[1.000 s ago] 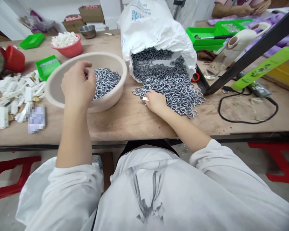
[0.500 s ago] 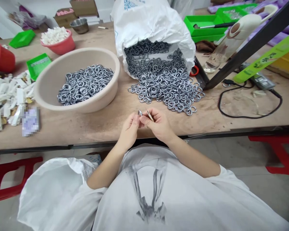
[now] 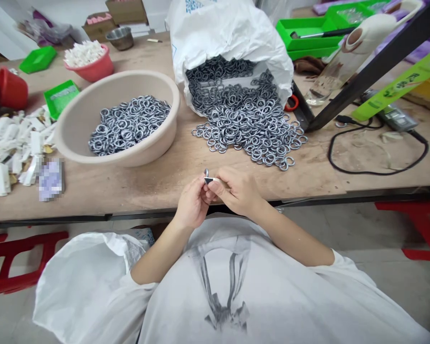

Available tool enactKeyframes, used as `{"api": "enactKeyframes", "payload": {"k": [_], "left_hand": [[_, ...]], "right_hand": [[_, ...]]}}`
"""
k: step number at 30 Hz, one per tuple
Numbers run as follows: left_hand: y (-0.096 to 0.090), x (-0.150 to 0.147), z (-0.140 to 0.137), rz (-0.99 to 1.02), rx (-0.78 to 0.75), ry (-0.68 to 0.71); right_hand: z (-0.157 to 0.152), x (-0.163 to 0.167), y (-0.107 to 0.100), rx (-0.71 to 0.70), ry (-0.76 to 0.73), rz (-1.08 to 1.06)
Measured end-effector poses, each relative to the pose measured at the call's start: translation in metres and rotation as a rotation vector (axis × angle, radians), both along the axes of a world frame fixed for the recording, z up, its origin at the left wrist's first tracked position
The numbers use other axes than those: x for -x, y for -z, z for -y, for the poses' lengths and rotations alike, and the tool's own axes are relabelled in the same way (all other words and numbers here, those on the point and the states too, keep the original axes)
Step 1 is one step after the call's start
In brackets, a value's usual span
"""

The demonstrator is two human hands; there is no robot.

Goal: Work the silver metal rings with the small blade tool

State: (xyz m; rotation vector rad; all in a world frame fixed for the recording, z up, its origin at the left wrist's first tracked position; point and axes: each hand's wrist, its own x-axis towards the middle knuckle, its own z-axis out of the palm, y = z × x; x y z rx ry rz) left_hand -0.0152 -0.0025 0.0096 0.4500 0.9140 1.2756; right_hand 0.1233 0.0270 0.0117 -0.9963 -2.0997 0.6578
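Note:
Close to the table's front edge, my left hand pinches a single grey ring between thumb and fingertips. Right beside it, my right hand is closed around a small slim piece with a dark, flat tip. That tip meets the ring or lies just in front of it; which, I cannot tell. Most of the slim piece is hidden inside my right fingers. Beyond my hands a heap of grey rings spills from a white sack lying on its side.
A beige basin with many grey rings stands left of the sack. White pieces are piled at far left, near a red bowl and green trays. At right are a slanted dark bar, a bottle and a black cable.
My right hand has turned, bringing the slim piece's dark tip towards the ring, where before its pale length pointed up. My left hand has shifted slightly down, still pinching the ring.

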Motion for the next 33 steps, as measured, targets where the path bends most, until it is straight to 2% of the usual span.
{"api": "enactKeyframes", "payload": {"k": [3, 6, 9, 11, 14, 18, 21, 24, 26, 30, 33], "left_hand": [[-0.001, 0.000, 0.001, 0.027, -0.045, 0.042], [-0.001, 0.004, 0.005, 0.015, -0.131, 0.132], [0.001, 0.008, 0.009, -0.040, -0.229, 0.278], [0.002, 0.012, 0.011, -0.066, -0.244, 0.319], [0.004, 0.020, 0.009, -0.082, -0.184, 0.265], [0.007, 0.033, 0.001, -0.062, -0.088, 0.160], [0.008, 0.044, -0.006, -0.054, -0.014, 0.063], [0.008, 0.051, -0.015, -0.046, 0.055, -0.045], [0.009, 0.049, -0.021, -0.041, 0.073, -0.078], [0.016, 0.032, -0.027, -0.187, -0.060, -0.074], [0.021, 0.017, -0.024, -0.364, -0.199, 0.046]], "right_hand": [[0.001, 0.001, 0.000, -0.019, -0.005, 0.007], [-0.005, -0.003, 0.002, 0.023, -0.016, 0.008], [-0.028, -0.009, 0.007, 0.111, 0.131, 0.115], [-0.050, -0.011, 0.010, 0.139, 0.254, 0.263], [-0.082, -0.003, 0.012, 0.089, 0.333, 0.470], [-0.109, 0.019, 0.009, -0.002, 0.290, 0.694], [-0.121, 0.026, 0.006, -0.010, 0.293, 0.736], [-0.124, 0.017, 0.003, 0.009, 0.331, 0.580], [-0.117, 0.008, 0.002, 0.095, 0.303, 0.363], [-0.078, 0.000, 0.003, 0.472, 0.017, -0.220], [-0.046, 0.006, 0.003, 0.666, -0.156, -0.517]]}}
